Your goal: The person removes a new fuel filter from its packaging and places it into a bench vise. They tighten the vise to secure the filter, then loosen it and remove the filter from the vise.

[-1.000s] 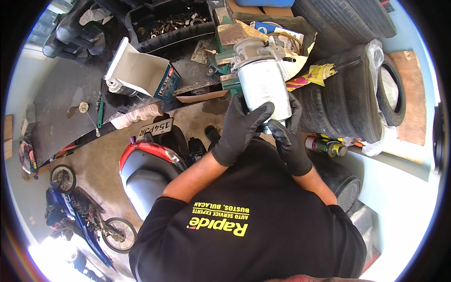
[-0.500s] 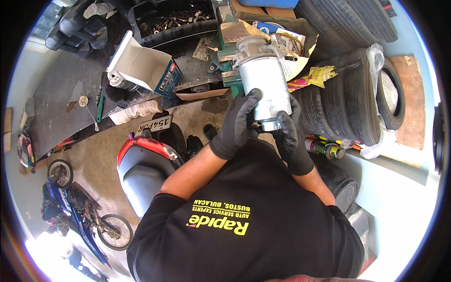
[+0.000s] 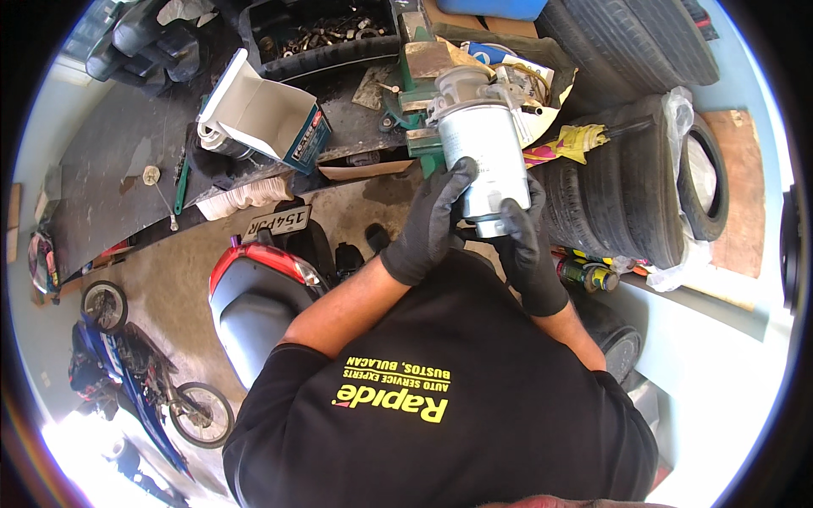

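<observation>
- Head view: white canister sits between both gloved hands, its grey metal head up against the green vise as seen from above. Can't tell if the vise jaws actually grip it.
- Grip: left hand curled on the canister's lower left side, right hand wrapped on the lower right. Both holding it; right thumb near the bottom end.
- Delta vs 1 s ago: left thumb lay across the canister's lower front then; now it's back at the left side. Bottom fitting was mostly covered, now exposed. Canister and vise otherwise about the same; whole view shifted slightly.
- Around, left: open carton, black bin full of small metal parts, green-handled tool, all on the dark bench.
- Around, right: stacked tyres, yellow wrapper, small can near the right forearm.
- Floor, left: scooter, blue motorcycle lower left.
- In the way: vise crowds the canister's upper left; tyres close off the right-hand side.
</observation>
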The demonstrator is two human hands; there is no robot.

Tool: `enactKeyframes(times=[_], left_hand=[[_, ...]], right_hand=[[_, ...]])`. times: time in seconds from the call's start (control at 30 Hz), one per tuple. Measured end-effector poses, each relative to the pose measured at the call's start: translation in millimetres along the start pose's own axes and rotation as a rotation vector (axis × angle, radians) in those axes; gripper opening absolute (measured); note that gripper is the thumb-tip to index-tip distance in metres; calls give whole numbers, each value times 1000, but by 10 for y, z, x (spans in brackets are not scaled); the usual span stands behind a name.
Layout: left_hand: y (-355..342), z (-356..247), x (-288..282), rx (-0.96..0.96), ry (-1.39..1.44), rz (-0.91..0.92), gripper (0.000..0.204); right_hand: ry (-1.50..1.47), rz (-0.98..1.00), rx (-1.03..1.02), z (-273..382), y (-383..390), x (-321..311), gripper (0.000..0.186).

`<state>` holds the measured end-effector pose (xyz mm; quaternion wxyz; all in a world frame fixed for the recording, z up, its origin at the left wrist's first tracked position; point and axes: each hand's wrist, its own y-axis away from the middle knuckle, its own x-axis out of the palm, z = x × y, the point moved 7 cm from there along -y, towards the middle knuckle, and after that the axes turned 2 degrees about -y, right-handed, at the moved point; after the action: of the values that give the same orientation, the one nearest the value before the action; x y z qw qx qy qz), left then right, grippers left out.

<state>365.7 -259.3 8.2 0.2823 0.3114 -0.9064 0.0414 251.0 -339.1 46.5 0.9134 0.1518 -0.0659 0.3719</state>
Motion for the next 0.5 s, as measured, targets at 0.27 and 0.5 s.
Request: enactKeyframes(times=[0.27, 0.5], left_hand=[[-13, 147, 107, -224, 610, 28, 52], [81, -183, 27, 285, -326, 23, 43]], right_hand=[[-239, 92, 149, -27, -35, 55, 64], [107, -9, -79, 50, -18, 28, 53]])
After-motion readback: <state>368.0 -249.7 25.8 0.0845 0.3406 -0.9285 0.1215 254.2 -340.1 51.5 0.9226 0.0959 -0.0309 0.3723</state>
